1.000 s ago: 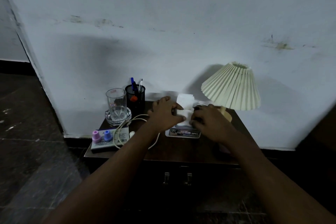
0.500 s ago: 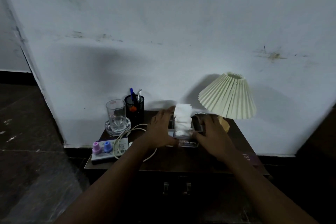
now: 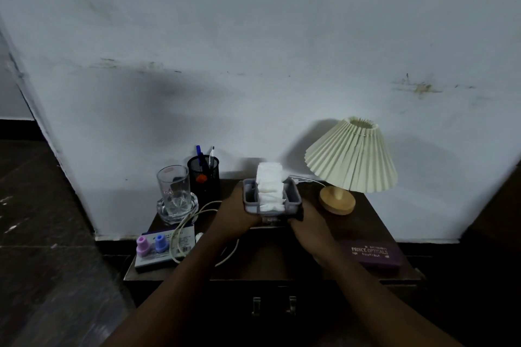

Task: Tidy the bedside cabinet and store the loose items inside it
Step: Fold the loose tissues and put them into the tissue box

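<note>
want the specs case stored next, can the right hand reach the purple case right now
Probably yes, once it lets go: the right hand grips the grey tissue holder, but the purple case lies uncovered beside its wrist.

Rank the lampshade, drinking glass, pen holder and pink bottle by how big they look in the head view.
1. Lampshade, clearly largest.
2. Drinking glass and pen holder: they look about alike, and the holder is partly hidden, so unranked.
3. Pink bottle, smallest, though nearest the camera.
</note>
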A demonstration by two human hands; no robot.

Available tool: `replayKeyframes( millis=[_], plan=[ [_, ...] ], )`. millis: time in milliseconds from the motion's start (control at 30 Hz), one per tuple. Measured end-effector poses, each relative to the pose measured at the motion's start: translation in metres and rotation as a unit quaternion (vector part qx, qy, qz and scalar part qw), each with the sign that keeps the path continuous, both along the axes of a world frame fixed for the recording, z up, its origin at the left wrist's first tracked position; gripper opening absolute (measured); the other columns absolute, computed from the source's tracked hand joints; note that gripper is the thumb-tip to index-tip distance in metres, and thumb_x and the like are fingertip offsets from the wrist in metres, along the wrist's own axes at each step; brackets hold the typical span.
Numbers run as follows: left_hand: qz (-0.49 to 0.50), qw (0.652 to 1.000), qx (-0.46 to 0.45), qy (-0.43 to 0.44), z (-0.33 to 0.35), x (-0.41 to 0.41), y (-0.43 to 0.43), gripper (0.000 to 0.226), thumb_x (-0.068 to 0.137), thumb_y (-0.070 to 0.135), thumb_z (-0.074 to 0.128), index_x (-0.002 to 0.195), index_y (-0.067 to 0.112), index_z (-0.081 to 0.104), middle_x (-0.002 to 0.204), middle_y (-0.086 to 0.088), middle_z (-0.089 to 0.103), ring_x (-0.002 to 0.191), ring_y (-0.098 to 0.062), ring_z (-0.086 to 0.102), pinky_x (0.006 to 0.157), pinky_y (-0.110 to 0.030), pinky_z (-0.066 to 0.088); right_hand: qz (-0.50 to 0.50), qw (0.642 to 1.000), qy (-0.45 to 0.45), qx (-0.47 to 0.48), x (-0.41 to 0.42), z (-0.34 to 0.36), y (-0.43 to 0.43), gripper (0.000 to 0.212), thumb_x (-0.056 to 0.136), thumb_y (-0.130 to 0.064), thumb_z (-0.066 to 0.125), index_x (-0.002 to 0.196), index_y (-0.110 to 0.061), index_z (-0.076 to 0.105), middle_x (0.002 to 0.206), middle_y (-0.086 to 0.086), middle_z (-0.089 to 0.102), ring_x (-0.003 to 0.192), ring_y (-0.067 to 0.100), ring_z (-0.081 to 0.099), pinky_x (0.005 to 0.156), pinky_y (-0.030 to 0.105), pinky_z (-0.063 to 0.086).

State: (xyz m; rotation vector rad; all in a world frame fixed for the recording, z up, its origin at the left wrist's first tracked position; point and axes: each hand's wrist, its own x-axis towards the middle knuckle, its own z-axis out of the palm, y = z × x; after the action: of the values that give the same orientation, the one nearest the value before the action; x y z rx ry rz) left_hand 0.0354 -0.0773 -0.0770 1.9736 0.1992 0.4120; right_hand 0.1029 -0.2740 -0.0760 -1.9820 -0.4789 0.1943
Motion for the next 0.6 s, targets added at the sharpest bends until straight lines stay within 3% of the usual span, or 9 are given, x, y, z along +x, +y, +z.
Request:
replayKeyframes(
  millis=[100, 167, 267, 333, 367, 433, 500, 600],
  plan=[
    [0.045, 0.999, 0.018, 0.003, -0.001, 0.008, -0.001, 0.066, 0.074, 0.033, 0.090, 0.133, 0.030, 0.059, 0.119, 0.016, 0.072, 0.110, -0.001, 0.068, 0.087, -0.015, 0.051, 0.037, 0.998, 0.038, 0.028, 0.011, -0.001, 0.000, 0.050, 0.087, 0.001, 0.055, 0.113, -0.040, 0.066, 0.121, -0.009, 0.072, 0.112, 0.010, 0.067, 0.101, 0.041, 0.055],
    [0.074, 0.997, 0.015, 0.007, -0.002, 0.016, 0.001, 0.053, 0.080, 0.024, 0.086, 0.127, 0.024, 0.061, 0.114, 0.015, 0.069, 0.110, -0.009, 0.068, 0.078, -0.008, 0.046, 0.071, 0.997, 0.033, 0.010, 0.019, -0.004, 0.000, 0.054, 0.088, 0.002, 0.055, 0.120, -0.040, 0.067, 0.123, -0.012, 0.071, 0.114, 0.006, 0.066, 0.101, 0.038, 0.055],
    [0.084, 0.996, 0.015, 0.001, -0.001, 0.025, 0.003, 0.076, 0.076, 0.021, 0.089, 0.139, 0.022, 0.047, 0.118, 0.015, 0.062, 0.108, -0.007, 0.064, 0.080, -0.010, 0.044, 0.116, 0.991, 0.006, -0.067, 0.037, -0.003, 0.003, 0.067, 0.086, 0.008, 0.049, 0.136, -0.035, 0.061, 0.129, -0.011, 0.067, 0.116, 0.008, 0.064, 0.097, 0.030, 0.054],
    [0.083, 0.996, 0.032, -0.025, -0.006, 0.030, 0.005, 0.090, 0.072, 0.022, 0.092, 0.147, 0.028, 0.041, 0.127, 0.014, 0.064, 0.111, -0.002, 0.063, 0.090, -0.017, 0.049, 0.099, 0.987, -0.045, -0.122, 0.058, 0.000, 0.011, 0.064, 0.082, 0.009, 0.047, 0.133, -0.025, 0.064, 0.127, -0.003, 0.069, 0.115, 0.015, 0.065, 0.094, 0.030, 0.054],
    [0.093, 0.995, 0.036, -0.030, -0.009, 0.033, 0.005, 0.086, 0.075, 0.022, 0.090, 0.147, 0.029, 0.043, 0.130, 0.011, 0.065, 0.114, -0.004, 0.064, 0.096, -0.023, 0.051, 0.074, 0.982, -0.092, -0.147, 0.069, 0.001, 0.016, 0.059, 0.080, 0.008, 0.048, 0.129, -0.020, 0.066, 0.126, 0.001, 0.070, 0.116, 0.019, 0.064, 0.094, 0.031, 0.052],
    [0.129, 0.990, 0.049, -0.039, -0.011, 0.035, 0.004, 0.067, 0.082, 0.021, 0.084, 0.142, 0.026, 0.053, 0.131, 0.006, 0.066, 0.117, -0.010, 0.063, 0.101, -0.033, 0.052, 0.027, 0.958, -0.183, -0.219, 0.091, 0.000, 0.031, 0.046, 0.081, 0.001, 0.052, 0.121, -0.016, 0.067, 0.122, 0.006, 0.070, 0.114, 0.026, 0.064, 0.094, 0.035, 0.049],
    [0.149, 0.987, 0.054, -0.035, -0.011, 0.038, 0.007, 0.052, 0.085, 0.019, 0.081, 0.133, 0.021, 0.062, 0.127, 0.004, 0.068, 0.114, -0.013, 0.065, 0.100, -0.036, 0.054, 0.030, 0.914, -0.242, -0.325, 0.107, -0.008, 0.044, 0.038, 0.090, -0.014, 0.054, 0.127, -0.017, 0.063, 0.126, 0.009, 0.065, 0.116, 0.034, 0.061, 0.097, 0.041, 0.044],
    [0.150, 0.988, 0.029, -0.027, -0.010, 0.039, 0.012, 0.040, 0.086, 0.013, 0.080, 0.123, 0.016, 0.066, 0.117, 0.004, 0.071, 0.107, -0.012, 0.068, 0.088, -0.021, 0.055, 0.059, 0.883, -0.262, -0.386, 0.113, -0.015, 0.053, 0.049, 0.097, -0.034, 0.053, 0.144, -0.019, 0.050, 0.144, 0.013, 0.054, 0.128, 0.041, 0.052, 0.106, 0.048, 0.042]
  ],
)
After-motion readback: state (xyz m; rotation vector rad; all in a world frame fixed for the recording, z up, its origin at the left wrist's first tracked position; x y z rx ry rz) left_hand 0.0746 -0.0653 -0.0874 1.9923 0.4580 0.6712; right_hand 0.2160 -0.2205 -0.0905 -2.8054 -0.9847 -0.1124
